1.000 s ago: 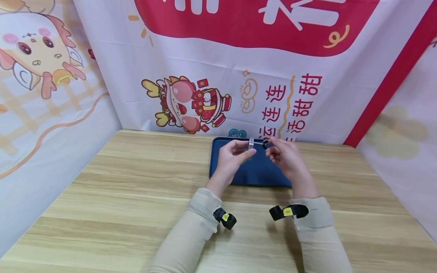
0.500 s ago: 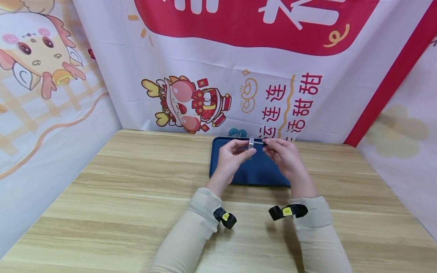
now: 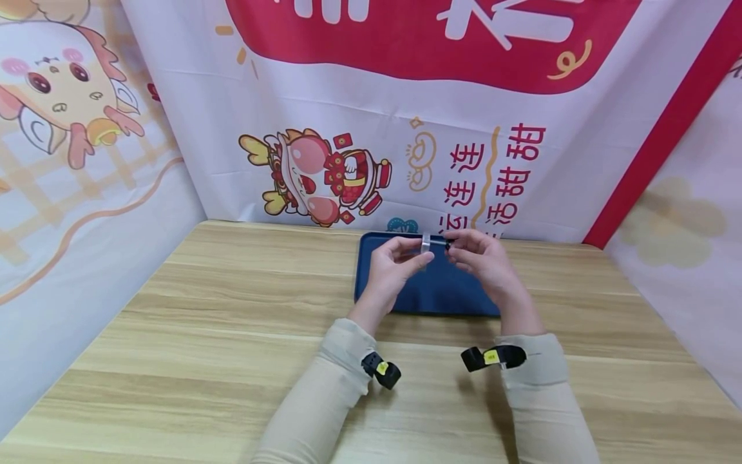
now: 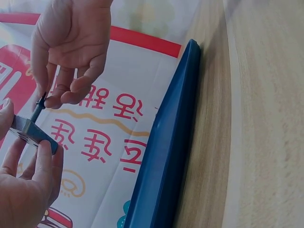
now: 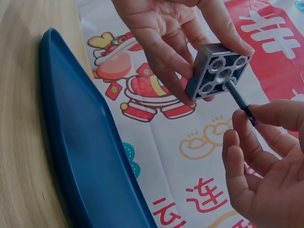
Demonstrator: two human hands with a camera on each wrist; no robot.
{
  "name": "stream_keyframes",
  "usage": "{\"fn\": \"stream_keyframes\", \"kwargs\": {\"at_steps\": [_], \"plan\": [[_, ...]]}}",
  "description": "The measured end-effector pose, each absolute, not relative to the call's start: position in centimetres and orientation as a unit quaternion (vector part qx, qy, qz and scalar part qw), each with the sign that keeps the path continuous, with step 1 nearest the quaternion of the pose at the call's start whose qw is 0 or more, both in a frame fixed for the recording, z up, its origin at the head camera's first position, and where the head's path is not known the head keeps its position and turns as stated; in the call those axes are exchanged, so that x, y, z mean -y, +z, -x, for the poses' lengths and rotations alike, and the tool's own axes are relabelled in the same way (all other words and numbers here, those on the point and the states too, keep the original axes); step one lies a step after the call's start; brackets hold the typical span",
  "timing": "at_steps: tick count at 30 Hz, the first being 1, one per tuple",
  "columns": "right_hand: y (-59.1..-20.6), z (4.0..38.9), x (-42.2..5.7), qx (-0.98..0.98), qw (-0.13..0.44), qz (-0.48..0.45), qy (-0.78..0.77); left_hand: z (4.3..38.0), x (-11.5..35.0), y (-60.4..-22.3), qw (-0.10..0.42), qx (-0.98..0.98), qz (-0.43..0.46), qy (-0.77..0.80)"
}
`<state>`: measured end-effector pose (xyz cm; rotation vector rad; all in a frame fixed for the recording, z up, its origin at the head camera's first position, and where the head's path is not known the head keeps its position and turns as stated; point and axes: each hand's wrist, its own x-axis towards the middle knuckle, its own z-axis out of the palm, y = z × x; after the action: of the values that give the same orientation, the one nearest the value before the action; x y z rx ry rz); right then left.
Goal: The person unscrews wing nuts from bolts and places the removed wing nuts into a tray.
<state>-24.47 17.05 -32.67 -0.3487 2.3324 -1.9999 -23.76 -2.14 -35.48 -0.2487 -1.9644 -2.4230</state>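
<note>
In the head view, both hands are raised over the blue tray. My left hand grips a small square metal block by its edges, thumb on one side and fingers on the other. The right wrist view shows several round holes in the block's face. A threaded screw with a black head stands out from one hole near the edge. My right hand pinches the black head between thumb and forefinger, its other fingers loosely bent. In the left wrist view, much of the screw's thread shows outside the block.
The tray lies at the back of the wooden table, close to a printed cloth backdrop. A patterned cloth hangs on the left side and a pale one on the right. Black camera straps sit on both sleeves.
My right thumb and fingers have shifted round the screw's head, from below it to a fresh pinch, with the hand turning slightly. The left hand and the block have stayed almost still.
</note>
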Motion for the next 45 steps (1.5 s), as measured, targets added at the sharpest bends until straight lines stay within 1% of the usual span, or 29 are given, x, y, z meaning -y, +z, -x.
{"fn": "stream_keyframes", "kwargs": {"at_steps": [8,13,17,21,25,30,35,45], "plan": [[-33.1,24.6,-16.9,-0.808,-0.049,0.141,-0.57,23.7,2.2,-35.5,0.004,0.623,0.082,-0.778],[-33.0,24.6,-16.8,-0.816,-0.062,0.139,-0.558,23.7,2.1,-35.5,0.006,0.621,0.085,-0.779],[-32.8,24.5,-16.9,-0.812,-0.052,0.12,-0.569,23.7,2.1,-35.5,0.008,0.621,0.087,-0.779],[-32.3,24.3,-17.1,-0.786,-0.034,0.07,-0.614,23.6,2.2,-35.3,0.01,0.624,0.084,-0.777],[-31.9,24.1,-17.2,-0.745,0.005,0.027,-0.667,23.6,2.2,-35.3,0.012,0.625,0.083,-0.776],[-31.8,24.0,-16.9,-0.707,0.045,0.012,-0.705,23.6,2.1,-35.3,0.014,0.624,0.087,-0.776],[-31.6,23.8,-16.3,-0.695,0.054,0.004,-0.717,23.6,2.2,-35.3,0.011,0.624,0.085,-0.776],[-32.0,24.0,-16.1,-0.66,0.044,0.018,-0.749,23.6,2.2,-35.3,0.009,0.627,0.082,-0.775]]}}
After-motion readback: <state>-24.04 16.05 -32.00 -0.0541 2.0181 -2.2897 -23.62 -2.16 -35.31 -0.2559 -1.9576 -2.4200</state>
